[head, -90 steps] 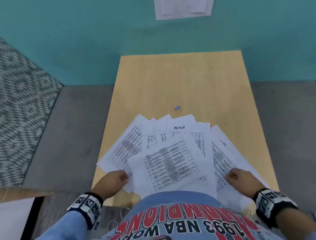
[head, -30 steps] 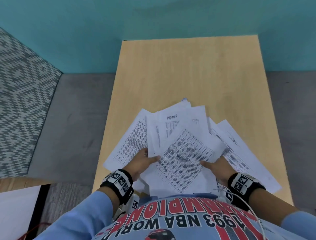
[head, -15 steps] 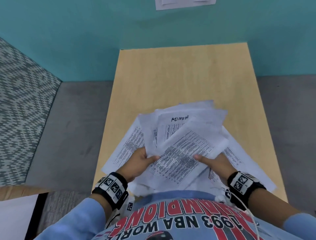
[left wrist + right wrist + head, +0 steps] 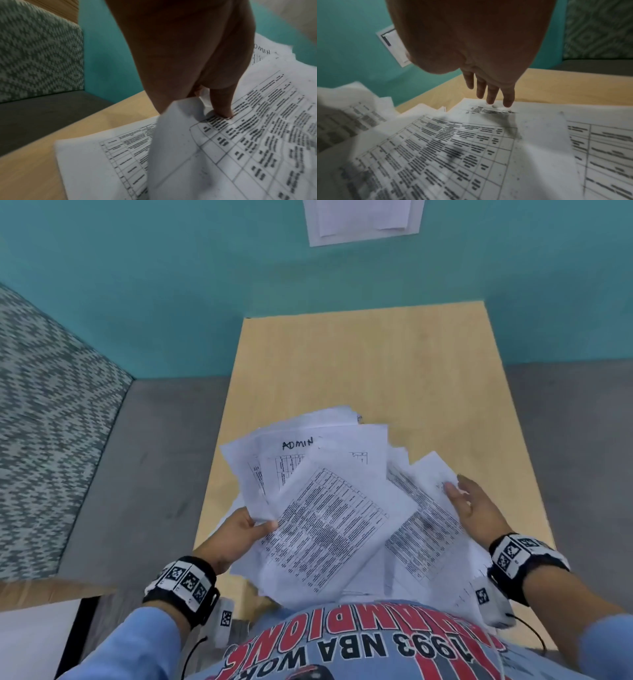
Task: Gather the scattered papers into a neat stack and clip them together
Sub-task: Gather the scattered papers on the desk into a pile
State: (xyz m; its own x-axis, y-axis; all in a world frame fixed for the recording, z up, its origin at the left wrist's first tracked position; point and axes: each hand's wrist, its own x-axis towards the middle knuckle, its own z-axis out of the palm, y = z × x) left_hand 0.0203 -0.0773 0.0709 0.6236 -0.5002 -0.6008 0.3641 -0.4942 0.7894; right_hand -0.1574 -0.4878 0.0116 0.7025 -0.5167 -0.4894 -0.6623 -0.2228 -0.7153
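Several printed white papers (image 4: 329, 508) form a loose, fanned bundle over the near half of the wooden table (image 4: 359, 361); the sheet behind the top one is marked "ADMIN". My left hand (image 4: 260, 527) pinches the bundle's left edge, thumb (image 4: 223, 108) on top, and holds it raised off the table. Another sheet (image 4: 106, 155) lies flat beneath it. My right hand (image 4: 457, 494) is open, its straight fingertips (image 4: 498, 100) touching the far edge of the sheets (image 4: 539, 128) lying at the right. No clip is visible in any view.
A teal wall (image 4: 171, 285) with a white notice (image 4: 363, 220) pinned to it stands behind the table. A patterned cushion (image 4: 44, 422) and a grey seat (image 4: 137, 457) flank the table's left edge. Bare tabletop lies beyond the papers.
My right hand has let go of the bundle and moved out right onto the flat sheets. My left hand keeps the bundle, now lifted. The small clip seen earlier is covered.
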